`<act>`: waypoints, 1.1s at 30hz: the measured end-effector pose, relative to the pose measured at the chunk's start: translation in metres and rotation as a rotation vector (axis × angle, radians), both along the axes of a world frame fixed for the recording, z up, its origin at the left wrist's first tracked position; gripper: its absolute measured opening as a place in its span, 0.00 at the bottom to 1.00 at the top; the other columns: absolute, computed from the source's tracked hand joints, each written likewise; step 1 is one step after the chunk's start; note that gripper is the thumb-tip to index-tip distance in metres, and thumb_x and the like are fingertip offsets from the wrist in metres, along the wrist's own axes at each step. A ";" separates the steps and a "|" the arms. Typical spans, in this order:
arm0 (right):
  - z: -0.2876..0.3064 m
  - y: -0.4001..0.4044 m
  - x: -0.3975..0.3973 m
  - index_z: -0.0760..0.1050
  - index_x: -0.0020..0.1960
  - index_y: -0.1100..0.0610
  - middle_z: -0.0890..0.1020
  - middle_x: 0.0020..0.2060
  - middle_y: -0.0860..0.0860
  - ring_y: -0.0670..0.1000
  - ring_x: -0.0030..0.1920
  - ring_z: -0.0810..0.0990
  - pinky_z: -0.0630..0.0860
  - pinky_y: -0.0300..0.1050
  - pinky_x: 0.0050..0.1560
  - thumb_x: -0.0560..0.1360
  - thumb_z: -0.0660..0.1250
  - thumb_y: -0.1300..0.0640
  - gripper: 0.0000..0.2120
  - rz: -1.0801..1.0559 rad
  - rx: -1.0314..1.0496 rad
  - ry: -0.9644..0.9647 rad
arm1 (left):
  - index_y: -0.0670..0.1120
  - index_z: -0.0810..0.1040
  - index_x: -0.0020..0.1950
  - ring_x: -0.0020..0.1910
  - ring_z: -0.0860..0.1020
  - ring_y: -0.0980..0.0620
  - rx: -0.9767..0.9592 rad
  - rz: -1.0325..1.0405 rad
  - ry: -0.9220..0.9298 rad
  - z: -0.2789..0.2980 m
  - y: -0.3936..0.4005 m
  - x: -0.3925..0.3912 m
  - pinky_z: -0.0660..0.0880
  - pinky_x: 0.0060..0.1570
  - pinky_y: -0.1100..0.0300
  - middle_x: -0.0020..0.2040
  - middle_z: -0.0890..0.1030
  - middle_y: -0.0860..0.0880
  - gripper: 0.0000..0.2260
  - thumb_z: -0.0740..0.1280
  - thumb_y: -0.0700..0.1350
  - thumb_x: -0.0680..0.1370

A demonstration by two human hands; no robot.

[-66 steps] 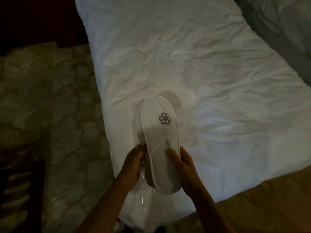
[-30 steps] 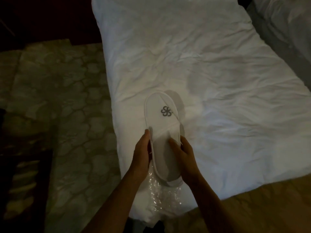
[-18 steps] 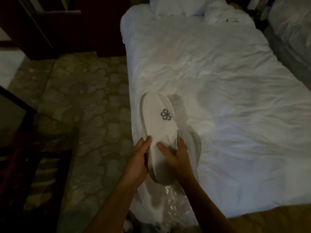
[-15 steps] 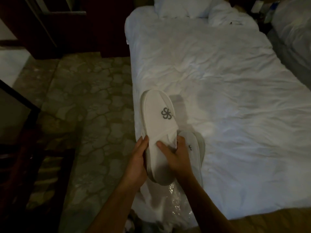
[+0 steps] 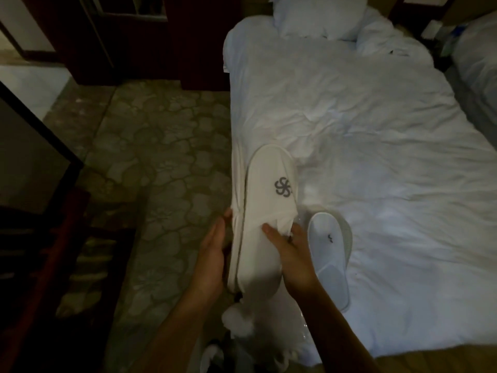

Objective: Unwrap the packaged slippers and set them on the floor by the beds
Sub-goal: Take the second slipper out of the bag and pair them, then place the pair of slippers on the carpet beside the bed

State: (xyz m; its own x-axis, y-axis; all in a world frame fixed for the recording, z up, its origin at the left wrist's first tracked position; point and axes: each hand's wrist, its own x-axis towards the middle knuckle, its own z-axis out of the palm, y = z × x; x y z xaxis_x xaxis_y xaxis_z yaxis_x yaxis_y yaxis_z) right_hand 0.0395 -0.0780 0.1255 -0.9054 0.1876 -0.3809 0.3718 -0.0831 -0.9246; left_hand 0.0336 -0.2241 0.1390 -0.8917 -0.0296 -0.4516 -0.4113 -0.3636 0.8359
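I hold a white slipper (image 5: pixel 265 200) with a grey flower logo above the left edge of the bed. My left hand (image 5: pixel 213 254) grips its left side near the heel. My right hand (image 5: pixel 291 254) holds its right side, thumb across the insole. Another white slipper (image 5: pixel 329 254) lies flat on the white duvet (image 5: pixel 376 146) just right of my right hand. The clear plastic wrapper (image 5: pixel 304 335) lies crumpled on the bed's near corner, below my right forearm.
A patterned carpet (image 5: pixel 161 157) covers the floor left of the bed. Dark wooden furniture (image 5: pixel 35 238) stands at the left, and dark cabinets line the far wall. Pillows (image 5: pixel 317 14) sit at the head of the bed. A second bed (image 5: pixel 478 63) shows at the far right.
The stacked pair has come apart: one slipper now lies on the duvet while both hands keep the other. The wrapper slid off onto the bed. The view tilted up.
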 end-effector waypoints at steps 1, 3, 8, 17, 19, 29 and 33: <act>0.000 -0.004 0.000 0.71 0.66 0.42 0.82 0.56 0.42 0.43 0.54 0.81 0.76 0.43 0.53 0.63 0.74 0.36 0.33 0.012 0.017 -0.008 | 0.54 0.76 0.67 0.60 0.79 0.53 -0.025 -0.002 0.017 0.002 -0.004 -0.001 0.74 0.64 0.49 0.63 0.81 0.52 0.16 0.61 0.55 0.80; -0.001 -0.009 -0.001 0.70 0.67 0.41 0.81 0.58 0.42 0.45 0.57 0.80 0.74 0.49 0.59 0.67 0.73 0.37 0.30 0.030 0.052 -0.039 | 0.54 0.73 0.70 0.65 0.77 0.49 -0.039 0.008 0.046 0.003 -0.013 -0.001 0.73 0.66 0.49 0.66 0.79 0.49 0.17 0.62 0.49 0.81; 0.000 -0.021 -0.002 0.72 0.65 0.41 0.82 0.57 0.42 0.41 0.55 0.82 0.78 0.40 0.50 0.69 0.74 0.40 0.27 0.067 -0.018 0.034 | 0.61 0.69 0.70 0.57 0.82 0.48 -0.010 0.021 0.018 -0.002 -0.043 -0.001 0.80 0.52 0.51 0.61 0.82 0.49 0.37 0.76 0.56 0.63; -0.004 -0.036 -0.002 0.75 0.62 0.47 0.84 0.56 0.47 0.46 0.55 0.83 0.80 0.42 0.49 0.72 0.73 0.50 0.20 0.021 -0.029 0.101 | 0.56 0.73 0.68 0.59 0.80 0.47 -0.165 0.018 -0.029 -0.005 -0.094 -0.004 0.78 0.57 0.42 0.61 0.81 0.51 0.25 0.74 0.50 0.72; -0.006 -0.037 0.000 0.75 0.61 0.47 0.84 0.55 0.46 0.46 0.53 0.84 0.80 0.39 0.46 0.72 0.73 0.50 0.18 0.017 -0.001 0.113 | 0.56 0.73 0.68 0.58 0.80 0.46 -0.174 0.021 -0.027 -0.005 -0.103 -0.002 0.78 0.57 0.40 0.60 0.82 0.50 0.25 0.74 0.50 0.72; -0.022 -0.057 0.002 0.72 0.63 0.43 0.83 0.53 0.39 0.39 0.50 0.83 0.80 0.32 0.36 0.67 0.74 0.43 0.26 0.058 -0.010 0.061 | 0.61 0.72 0.65 0.58 0.80 0.45 -0.187 0.045 -0.084 -0.019 -0.124 0.011 0.77 0.56 0.38 0.60 0.81 0.50 0.22 0.73 0.48 0.74; -0.032 -0.064 0.008 0.74 0.61 0.41 0.84 0.53 0.40 0.41 0.52 0.82 0.80 0.38 0.46 0.72 0.73 0.52 0.20 0.022 -0.060 0.042 | 0.57 0.70 0.69 0.59 0.79 0.43 -0.225 0.033 -0.129 -0.023 -0.124 0.010 0.76 0.59 0.37 0.62 0.79 0.48 0.25 0.72 0.47 0.74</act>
State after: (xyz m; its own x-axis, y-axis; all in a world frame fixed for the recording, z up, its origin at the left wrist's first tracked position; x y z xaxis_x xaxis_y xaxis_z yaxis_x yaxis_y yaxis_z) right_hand 0.0474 -0.1423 0.0935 -0.9243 0.1453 -0.3528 0.3355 -0.1312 -0.9329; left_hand 0.0437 -0.3480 0.1158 -0.8241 -0.1700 -0.5403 -0.5107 -0.1894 0.8386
